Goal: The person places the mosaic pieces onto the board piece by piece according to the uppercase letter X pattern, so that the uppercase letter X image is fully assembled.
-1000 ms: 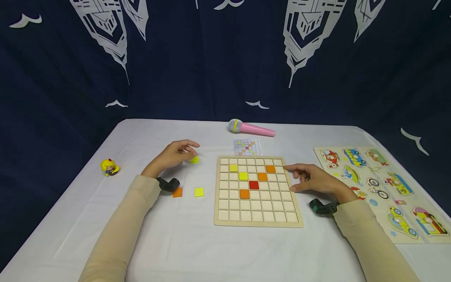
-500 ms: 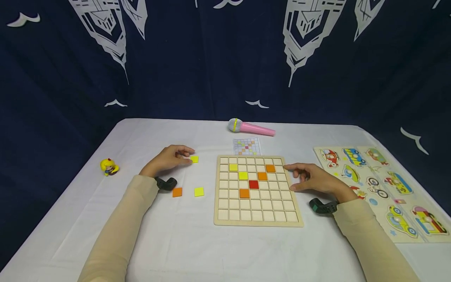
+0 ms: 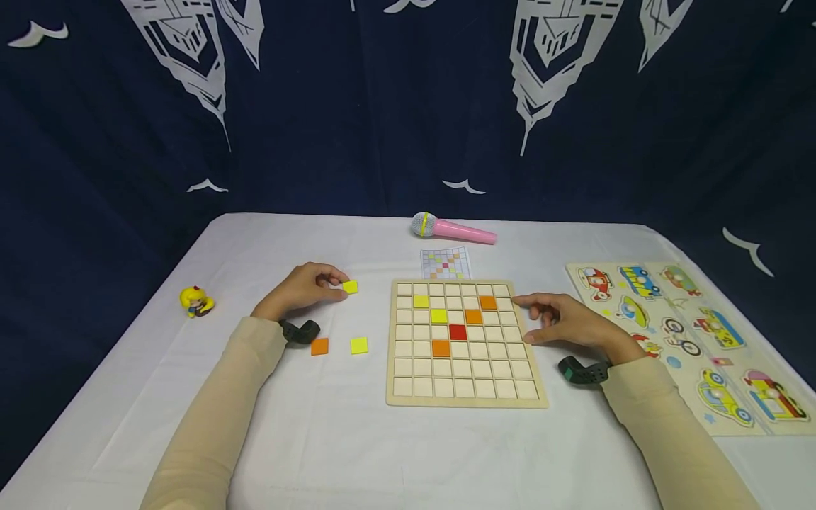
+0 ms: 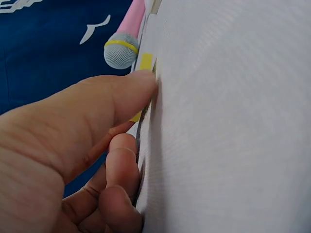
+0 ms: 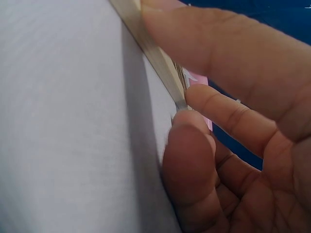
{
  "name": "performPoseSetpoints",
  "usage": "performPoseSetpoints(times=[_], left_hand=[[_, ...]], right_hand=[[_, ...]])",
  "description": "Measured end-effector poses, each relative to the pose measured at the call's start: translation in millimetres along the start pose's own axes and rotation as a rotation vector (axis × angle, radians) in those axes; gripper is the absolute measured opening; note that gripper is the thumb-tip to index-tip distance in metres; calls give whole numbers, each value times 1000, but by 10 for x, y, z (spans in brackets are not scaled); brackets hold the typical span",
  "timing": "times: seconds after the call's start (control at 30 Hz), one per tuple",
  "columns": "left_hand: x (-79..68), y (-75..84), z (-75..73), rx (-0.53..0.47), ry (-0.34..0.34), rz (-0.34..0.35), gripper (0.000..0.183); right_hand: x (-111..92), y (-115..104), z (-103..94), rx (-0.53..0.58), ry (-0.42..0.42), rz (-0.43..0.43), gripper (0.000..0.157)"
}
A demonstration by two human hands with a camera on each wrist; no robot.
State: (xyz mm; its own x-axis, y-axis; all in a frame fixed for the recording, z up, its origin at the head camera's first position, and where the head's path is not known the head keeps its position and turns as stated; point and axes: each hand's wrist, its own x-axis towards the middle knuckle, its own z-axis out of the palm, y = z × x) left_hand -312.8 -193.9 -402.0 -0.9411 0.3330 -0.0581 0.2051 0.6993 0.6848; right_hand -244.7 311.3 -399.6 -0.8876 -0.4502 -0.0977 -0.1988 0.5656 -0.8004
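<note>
L hand (image 3: 301,289) pinches yellow tile (image 3: 350,287) L of grid bd (image 3: 462,368); R hand (image 3: 567,322), thumb & index spread apart, touches bd's R edge.

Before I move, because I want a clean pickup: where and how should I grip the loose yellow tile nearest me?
Probably pinch the yellow tile by its left and right edges, coming straight down from above: it lies flat on the white cloth, with all four sides exposed.

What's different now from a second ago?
The left hand moved left and slightly back; its fingers, earlier over the farther loose yellow tile, now seem to pinch its left side. The right hand stayed touching the board, its tiles unmoved.
</note>
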Motion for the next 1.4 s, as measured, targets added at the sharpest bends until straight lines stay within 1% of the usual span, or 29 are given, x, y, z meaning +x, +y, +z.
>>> performPoseSetpoints(times=[0.2,0.5,0.67,0.8,1.1,1.23,1.4], left_hand=[[8,5,18,-8,-7,6,35],[-27,86,28,-35,-5,29,32],[-39,131,21,-37,-14,57,31],[-44,177,9,-48,-7,87,31],[-61,348,5,-24,14,160,29],[-80,463,35,-11,7,186,29],[-116,613,110,16,-1,240,29]], right_hand=[[-4,11,1,7,0,0,73],[-4,37,4,46,-14,-46,72],[0,30,5,52,-17,-49,70],[6,24,5,52,-18,-42,70],[2,17,-1,32,-5,-34,71],[4,29,-4,42,-10,-29,71],[6,33,0,58,-17,-29,71]])
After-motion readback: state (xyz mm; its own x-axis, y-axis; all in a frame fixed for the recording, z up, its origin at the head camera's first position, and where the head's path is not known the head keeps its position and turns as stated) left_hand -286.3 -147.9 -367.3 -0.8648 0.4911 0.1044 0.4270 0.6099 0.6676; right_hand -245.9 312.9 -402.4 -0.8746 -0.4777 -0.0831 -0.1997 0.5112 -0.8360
